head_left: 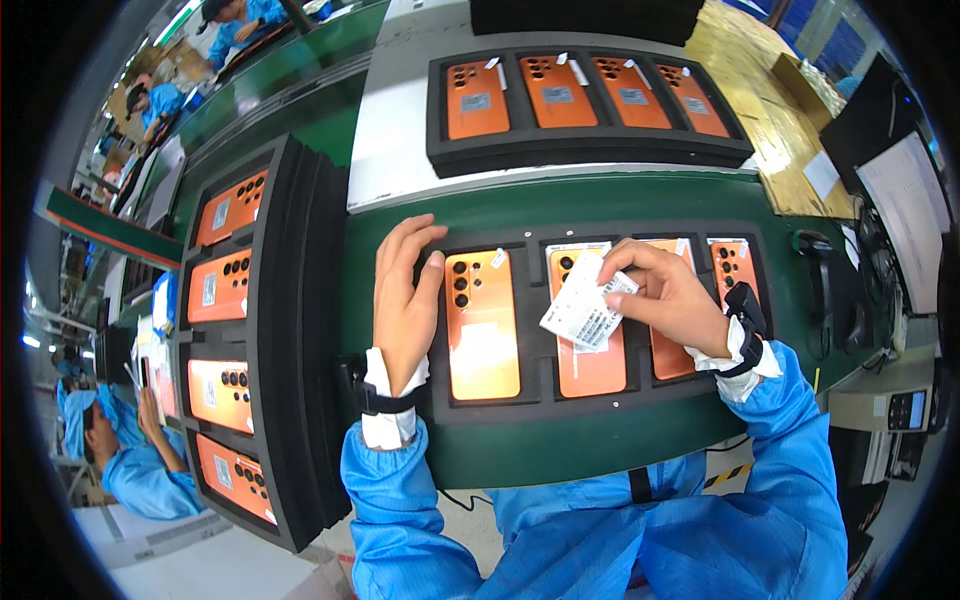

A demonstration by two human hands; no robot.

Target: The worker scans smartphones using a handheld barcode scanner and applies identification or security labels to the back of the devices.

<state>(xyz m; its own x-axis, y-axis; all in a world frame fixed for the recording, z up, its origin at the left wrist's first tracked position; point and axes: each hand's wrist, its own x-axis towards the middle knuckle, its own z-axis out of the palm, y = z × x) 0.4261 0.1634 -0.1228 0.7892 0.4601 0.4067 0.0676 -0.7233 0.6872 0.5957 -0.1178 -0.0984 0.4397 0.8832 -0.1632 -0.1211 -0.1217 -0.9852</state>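
A dark foam tray point(534, 345) lies in front of me on the green bench, holding several orange phones with their camera sides up. My right hand point(665, 300) pinches white printed labels point(578, 312) between thumb and fingers, over the second phone point(594, 376) from the left. The labels cover much of that phone's upper half; how many there are I cannot tell. My left hand point(408, 290) rests by the tray's left edge, fingers stretched out and holding nothing. Beside it lies the leftmost phone point(484, 350), with a small white tag near its top. My right hand partly hides the third phone point(672, 352).
Another foam tray of orange phones point(590, 157) sits on the white surface behind. Foam trays are stacked at left point(290, 350), more phones showing in them. At right are a handheld scanner point(815, 243), a monitor point(900, 210) and a label printer point(890, 412). Co-workers in blue sit at left.
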